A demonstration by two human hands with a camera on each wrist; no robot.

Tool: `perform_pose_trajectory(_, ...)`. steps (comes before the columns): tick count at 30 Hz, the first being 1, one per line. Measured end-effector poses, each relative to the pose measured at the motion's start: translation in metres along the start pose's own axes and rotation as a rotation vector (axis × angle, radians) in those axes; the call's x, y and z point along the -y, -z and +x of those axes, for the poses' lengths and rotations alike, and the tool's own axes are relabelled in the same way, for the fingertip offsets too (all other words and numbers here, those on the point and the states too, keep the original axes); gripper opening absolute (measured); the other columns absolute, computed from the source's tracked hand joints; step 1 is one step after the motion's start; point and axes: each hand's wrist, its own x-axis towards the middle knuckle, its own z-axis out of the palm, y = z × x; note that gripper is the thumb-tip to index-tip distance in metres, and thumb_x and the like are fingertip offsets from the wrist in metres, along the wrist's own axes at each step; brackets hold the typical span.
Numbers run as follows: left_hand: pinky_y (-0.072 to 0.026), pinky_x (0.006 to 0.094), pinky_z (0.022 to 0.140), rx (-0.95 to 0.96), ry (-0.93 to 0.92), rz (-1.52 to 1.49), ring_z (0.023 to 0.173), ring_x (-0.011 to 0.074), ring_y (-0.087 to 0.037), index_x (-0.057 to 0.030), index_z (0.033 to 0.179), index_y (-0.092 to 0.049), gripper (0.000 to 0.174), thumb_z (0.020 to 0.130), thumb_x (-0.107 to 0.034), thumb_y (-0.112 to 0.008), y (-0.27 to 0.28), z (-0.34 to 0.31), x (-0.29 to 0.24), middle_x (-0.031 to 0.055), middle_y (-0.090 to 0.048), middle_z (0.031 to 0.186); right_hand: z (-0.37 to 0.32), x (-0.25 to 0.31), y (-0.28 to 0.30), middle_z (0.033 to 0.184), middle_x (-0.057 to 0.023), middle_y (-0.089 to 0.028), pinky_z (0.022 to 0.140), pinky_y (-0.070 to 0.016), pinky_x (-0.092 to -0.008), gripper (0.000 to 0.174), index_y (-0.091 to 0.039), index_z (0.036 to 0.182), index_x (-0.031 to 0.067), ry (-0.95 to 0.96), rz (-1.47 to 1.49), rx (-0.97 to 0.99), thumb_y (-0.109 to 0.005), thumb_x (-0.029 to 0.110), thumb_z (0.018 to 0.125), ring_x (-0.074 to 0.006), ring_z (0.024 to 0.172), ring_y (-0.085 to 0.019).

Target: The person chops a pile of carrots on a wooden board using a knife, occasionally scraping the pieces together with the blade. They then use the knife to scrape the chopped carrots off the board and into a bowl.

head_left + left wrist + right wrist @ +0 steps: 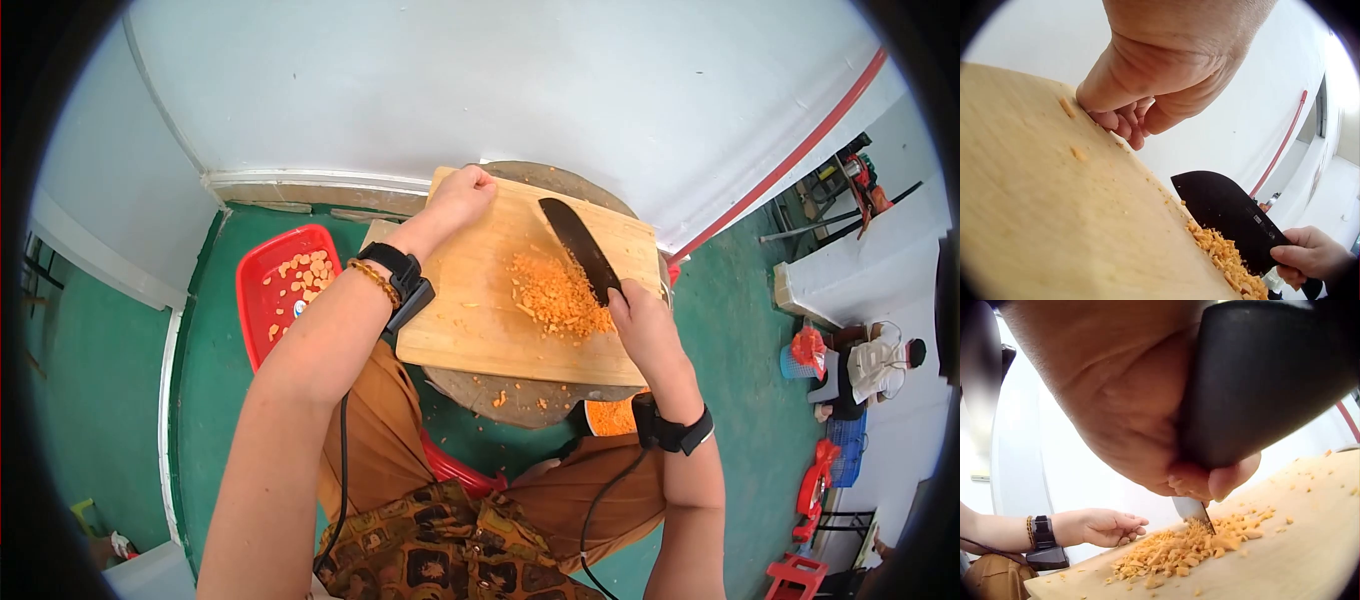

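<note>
My right hand (645, 325) grips the handle of a broad, dark-bladed kitchen knife (580, 245). Its blade (1225, 209) stands against a heap of finely chopped orange pieces (560, 295), which look like carrot, on a wooden cutting board (450, 325). In the right wrist view the blade's lower end (1194, 509) dips into the heap. My left hand (465, 195), fingers loosely curled and holding nothing, is at the board's far left edge. A few stray orange bits (1067, 106) lie near it on the board.
The board lies on a round wooden block (500, 400) with scattered crumbs. At left, a red basin (245, 290) holds orange slices. A container of chopped orange bits (610, 417) stands below the board's near right corner. A white wall (430, 90) rises behind; another person (875, 370) is far right.
</note>
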Motion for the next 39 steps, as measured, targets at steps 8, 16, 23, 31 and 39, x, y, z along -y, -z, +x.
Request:
perform_pose_trajectory(8, -0.0511, 0.0338, 0.080, -0.005, 0.004, -0.007, 0.089, 0.0206, -0.064, -0.0039, 0.103, -0.064, 0.020, 0.092, -0.021, -0.060, -0.001, -0.002, -0.001, 0.0110, -0.069, 0.096, -0.001, -0.004, -0.008, 0.078, -0.0296, -0.063, 0.068, -0.0484, -0.0551, 0.022, -0.057, 0.092, 0.0002, 0.006, 0.006, 0.000, -0.055, 0.022, 0.096, -0.0490, 0.077, -0.062)
perform_pose_trajectory(16, -0.0509, 0.0336, 0.081, 0.005, 0.015, 0.028, 0.090, 0.0202, -0.064, -0.0041, 0.103, -0.064, 0.020, 0.093, -0.021, -0.061, 0.000, -0.001, -0.001, 0.0107, -0.068, 0.096, -0.003, 0.010, -0.009, 0.076, -0.0297, -0.062, 0.068, -0.0484, -0.0544, 0.023, -0.057, 0.091, -0.0016, 0.076, 0.001, 0.023, -0.055, 0.021, 0.095, -0.0489, 0.075, -0.061)
perform_pose_trajectory(23, -0.0507, 0.0334, 0.080, 0.023, 0.036, 0.001, 0.089, 0.0196, -0.064, -0.0043, 0.105, -0.064, 0.021, 0.092, -0.021, -0.061, -0.001, 0.000, 0.001, 0.0100, -0.068, 0.096, 0.000, 0.010, -0.004, 0.078, -0.0290, -0.063, 0.069, -0.0495, -0.0538, 0.024, -0.058, 0.090, -0.0010, 0.045, 0.029, -0.014, -0.055, 0.023, 0.096, -0.0478, 0.074, -0.062)
perform_pose_trajectory(31, -0.0507, 0.0336, 0.080, 0.021, 0.031, 0.010, 0.090, 0.0195, -0.064, -0.0044, 0.105, -0.064, 0.022, 0.093, -0.023, -0.061, -0.001, 0.000, 0.001, 0.0095, -0.068, 0.096, 0.005, 0.003, -0.005, 0.079, -0.0275, -0.065, 0.070, -0.0497, -0.0541, 0.024, -0.059, 0.090, 0.0009, 0.019, 0.000, -0.026, -0.055, 0.024, 0.095, -0.0464, 0.077, -0.063)
perform_pose_trajectory(39, -0.0506, 0.0328, 0.080, 0.022, 0.045, 0.005, 0.090, 0.0190, -0.064, -0.0046, 0.106, -0.064, 0.022, 0.094, -0.022, -0.061, 0.000, -0.001, 0.002, 0.0093, -0.068, 0.096, -0.001, 0.009, -0.007, 0.077, -0.0281, -0.063, 0.068, -0.0491, -0.0546, 0.025, -0.058, 0.089, 0.0001, 0.060, 0.024, -0.028, -0.055, 0.024, 0.095, -0.0469, 0.074, -0.062)
